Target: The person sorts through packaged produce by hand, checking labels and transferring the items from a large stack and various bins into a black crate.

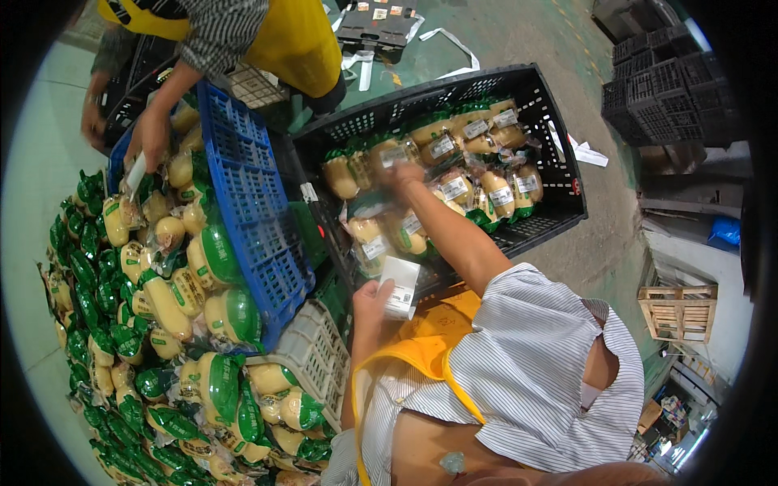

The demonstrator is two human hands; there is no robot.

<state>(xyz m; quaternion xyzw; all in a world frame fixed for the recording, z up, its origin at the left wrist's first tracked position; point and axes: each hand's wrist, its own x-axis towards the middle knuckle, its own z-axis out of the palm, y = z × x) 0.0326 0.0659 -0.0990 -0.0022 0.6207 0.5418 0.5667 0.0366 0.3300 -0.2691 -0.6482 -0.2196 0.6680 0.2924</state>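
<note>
My left hand (369,305) grips a strip of white printed labels (399,284) between thumb and fingers, near the near edge of a black plastic crate (425,100). My right hand (403,180) reaches into that crate, blurred, beside the white label on a plastic-wrapped bag of pale yellow squash-like produce (389,149). Whether its fingers hold anything cannot be made out. Two rows of such bags lie in the crate, many bearing white labels, including a labelled bag (454,187) in the nearer row.
A co-worker's hand (150,136) holds something white above a blue crate (255,200) of bagged produce. A large heap of green-and-clear bags (121,364) lies left, beside a white crate (310,346). Black crates (665,85) are stacked far right; a wooden pallet (678,313) stands below them.
</note>
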